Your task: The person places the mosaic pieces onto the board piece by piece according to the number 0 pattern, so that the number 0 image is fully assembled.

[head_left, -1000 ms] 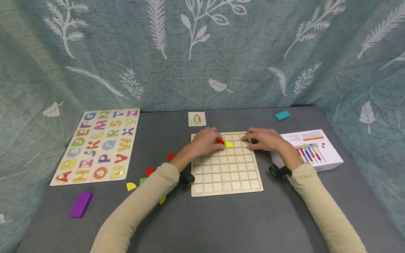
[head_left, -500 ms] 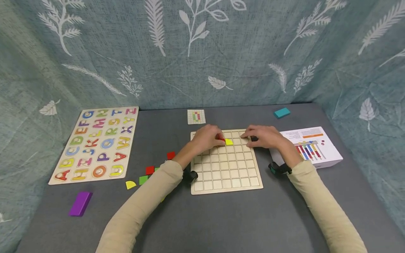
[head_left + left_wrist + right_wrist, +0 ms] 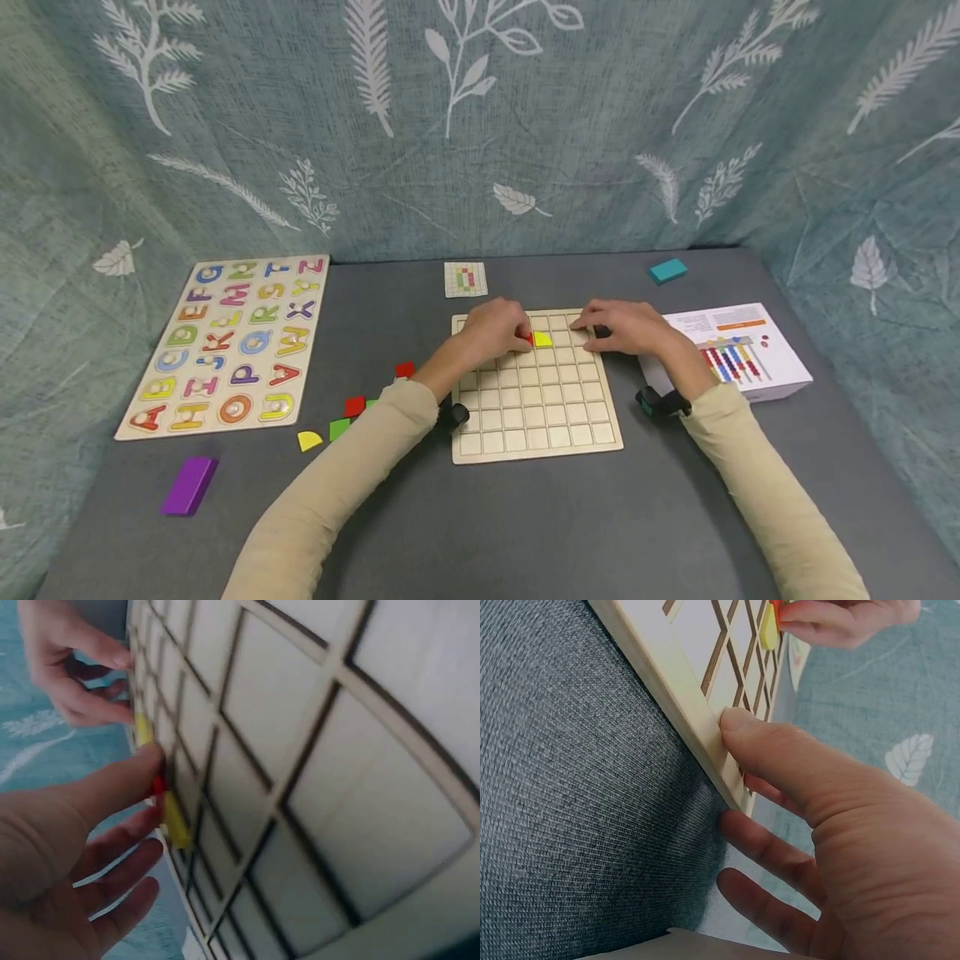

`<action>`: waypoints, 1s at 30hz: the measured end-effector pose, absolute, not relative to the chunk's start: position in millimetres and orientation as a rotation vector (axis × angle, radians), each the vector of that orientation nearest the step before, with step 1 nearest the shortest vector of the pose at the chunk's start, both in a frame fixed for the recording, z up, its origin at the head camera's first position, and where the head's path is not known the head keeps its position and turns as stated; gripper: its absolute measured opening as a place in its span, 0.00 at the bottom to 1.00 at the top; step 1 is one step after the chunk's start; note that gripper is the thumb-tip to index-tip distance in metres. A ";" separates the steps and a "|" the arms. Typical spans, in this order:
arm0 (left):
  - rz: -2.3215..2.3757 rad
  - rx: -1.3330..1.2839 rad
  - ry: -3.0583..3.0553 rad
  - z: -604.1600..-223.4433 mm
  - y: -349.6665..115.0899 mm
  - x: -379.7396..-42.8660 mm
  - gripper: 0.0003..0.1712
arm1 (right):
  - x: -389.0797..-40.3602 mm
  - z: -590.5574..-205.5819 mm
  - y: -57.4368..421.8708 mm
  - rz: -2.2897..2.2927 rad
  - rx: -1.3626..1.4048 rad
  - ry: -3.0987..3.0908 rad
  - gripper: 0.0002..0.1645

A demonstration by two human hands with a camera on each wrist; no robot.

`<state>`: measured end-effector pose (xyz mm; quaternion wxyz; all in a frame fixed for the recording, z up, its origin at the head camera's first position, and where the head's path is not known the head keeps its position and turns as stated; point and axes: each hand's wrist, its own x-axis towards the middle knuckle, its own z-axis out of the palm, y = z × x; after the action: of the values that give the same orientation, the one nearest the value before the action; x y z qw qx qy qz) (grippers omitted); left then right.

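The wooden grid board [image 3: 536, 417] lies flat at the middle of the table. Between thumb and index finger, my left hand [image 3: 489, 329] pinches a small red square tile [image 3: 158, 786] at a cell near the board's far edge. A yellow quarter-round tile [image 3: 543, 339] sits just right of it. Another yellow tile [image 3: 177, 821] shows on the other side of the red one in the left wrist view, hidden under the hand from above. My right hand [image 3: 628, 327] rests at the far right corner of the board, thumb [image 3: 742, 724] and fingertips touching it.
Left of the board lie loose red, green and yellow tiles [image 3: 355, 407], partly under my left sleeve. A pattern card [image 3: 465, 279] sits behind the board. Around it are a letter puzzle [image 3: 225, 342], a purple block [image 3: 191, 486], a teal block [image 3: 667, 271] and a white box [image 3: 780, 358].
My left hand makes only small adjustments with the red tile, which now shows less between the fingers than a second ago. The right hand stays at the corner; the view shifts slightly.
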<state>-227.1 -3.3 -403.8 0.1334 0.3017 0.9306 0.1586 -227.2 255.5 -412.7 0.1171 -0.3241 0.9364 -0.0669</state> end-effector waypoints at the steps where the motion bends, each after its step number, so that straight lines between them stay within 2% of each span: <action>1: 0.441 0.897 2.696 -402.9 -7.6 -225.1 0.10 | -227.4 -413.2 254.5 -0.197 -0.954 2.740 0.25; 6: 0.577 0.868 2.680 -392.6 -51.6 -202.8 0.20 | -228.3 -415.2 251.0 -0.207 -0.967 2.725 0.25; 14: 0.930 0.664 2.714 -395.4 -170.9 -142.6 0.18 | -226.3 -413.2 253.8 -0.242 -0.974 2.733 0.24; 18: 0.998 0.547 2.744 -402.3 -214.9 -114.1 0.18 | -226.9 -412.6 255.1 -0.236 -0.975 2.736 0.24; 24: 1.013 0.412 2.819 -410.9 -240.1 -85.9 0.19 | -226.7 -415.0 255.5 -0.233 -0.997 2.745 0.24; 30: 1.008 0.418 2.868 -415.8 -243.7 -81.0 0.17 | -225.7 -413.1 256.2 -0.243 -0.993 2.744 0.24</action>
<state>-81.0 -243.7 -415.8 0.0365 0.1361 0.9340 0.3283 -225.7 256.2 -413.1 0.1065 -0.3373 0.9317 -0.0825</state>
